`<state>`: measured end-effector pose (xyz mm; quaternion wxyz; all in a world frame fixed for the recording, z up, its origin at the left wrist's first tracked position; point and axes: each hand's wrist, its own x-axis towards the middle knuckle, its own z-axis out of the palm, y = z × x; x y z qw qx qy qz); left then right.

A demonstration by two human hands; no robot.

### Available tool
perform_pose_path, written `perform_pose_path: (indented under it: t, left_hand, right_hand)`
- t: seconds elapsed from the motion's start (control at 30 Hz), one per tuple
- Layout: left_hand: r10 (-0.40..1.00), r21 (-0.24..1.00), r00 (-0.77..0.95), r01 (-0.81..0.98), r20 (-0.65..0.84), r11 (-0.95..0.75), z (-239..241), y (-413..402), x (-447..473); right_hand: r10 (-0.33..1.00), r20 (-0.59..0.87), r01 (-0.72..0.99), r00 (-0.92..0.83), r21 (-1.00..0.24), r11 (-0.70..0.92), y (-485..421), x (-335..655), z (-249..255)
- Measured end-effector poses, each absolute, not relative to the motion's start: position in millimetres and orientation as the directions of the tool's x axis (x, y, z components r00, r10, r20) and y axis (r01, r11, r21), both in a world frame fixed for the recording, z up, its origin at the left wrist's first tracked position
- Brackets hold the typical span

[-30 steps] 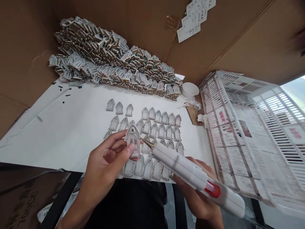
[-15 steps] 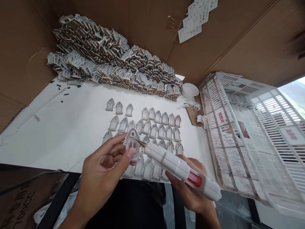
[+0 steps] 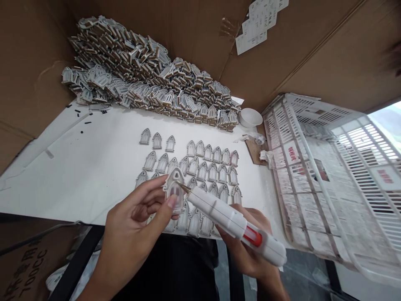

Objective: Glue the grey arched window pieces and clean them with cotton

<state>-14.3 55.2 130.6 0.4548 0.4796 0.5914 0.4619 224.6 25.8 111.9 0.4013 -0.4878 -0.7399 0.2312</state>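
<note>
My left hand (image 3: 140, 225) pinches a small arched window-shaped piece (image 3: 174, 190) between thumb and fingers, its face tilted up. My right hand (image 3: 250, 244) is wrapped round a white glue gun (image 3: 219, 211) with a red part showing in its side. The gun's metal nozzle (image 3: 184, 187) points left and meets the upper part of the held piece; whether glue comes out is too small to tell. Rows of similar arched pieces (image 3: 212, 171) lie on the white tabletop (image 3: 103, 167) behind and beneath my hands, partly hidden by them.
A large heap of arched pieces (image 3: 125, 62) lines the back by the cardboard wall (image 3: 194, 29). At the right stand a white bowl (image 3: 250, 118) and a white plastic basket (image 3: 307, 175). Small black bits (image 3: 87, 122) lie at the left. Paper labels (image 3: 260, 25) hang on the cardboard.
The glue gun's rear end has shifted slightly left and down, with its nozzle still at the upper part of the piece. My left hand keeps its hold.
</note>
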Motion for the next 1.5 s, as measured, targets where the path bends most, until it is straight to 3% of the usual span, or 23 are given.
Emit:
perform_pose_path:
  t: [0.27,0.37,0.5,0.6,0.73,0.97,1.13,1.3,1.5]
  left_hand:
    - [0.989,0.982,-0.149,0.181,-0.025,0.052,125.8,60.8,-13.6]
    - [0.987,0.959,-0.155,0.284,0.042,0.004,121.9,60.8,-15.0]
    - [0.988,0.882,-0.084,0.465,0.129,-0.076,107.6,64.5,-23.0]
    - [0.999,0.88,-0.04,0.475,0.03,-0.007,92.1,71.6,-33.1]
    - [0.978,0.918,-0.077,0.338,-0.194,0.209,82.8,78.5,-45.0]
    - [0.944,0.934,0.003,0.142,-0.331,0.327,90.1,76.3,-46.0]
    - [0.931,0.931,0.071,0.109,-0.357,0.348,88.1,72.2,-39.6]
    - [0.913,0.921,0.127,0.084,-0.389,0.38,95.6,68.0,-35.4]
    - [0.904,0.913,0.129,0.085,-0.408,0.4,97.4,63.7,-35.1]
  right_hand:
    - [0.931,0.315,0.494,-0.186,-0.789,0.366,24.7,221.5,104.0]
    - [0.938,0.289,0.502,-0.192,-0.792,0.347,21.0,219.5,109.6]
    - [0.941,0.264,0.639,-0.21,-0.692,0.336,16.1,215.5,121.5]
    - [0.956,0.186,0.691,-0.227,-0.661,0.293,15.7,219.3,121.6]
    - [0.983,0.019,0.615,-0.181,-0.778,0.128,15.0,235.3,103.7]
    - [0.995,-0.083,0.458,-0.046,-0.887,-0.053,5.5,247.1,83.0]
    - [0.992,-0.073,0.378,-0.101,-0.926,-0.029,2.1,250.8,82.2]
    - [0.988,-0.074,0.444,-0.135,-0.896,-0.006,-2.7,258.1,75.1]
    - [0.977,-0.051,0.403,-0.208,-0.914,0.038,0.9,249.2,76.3]
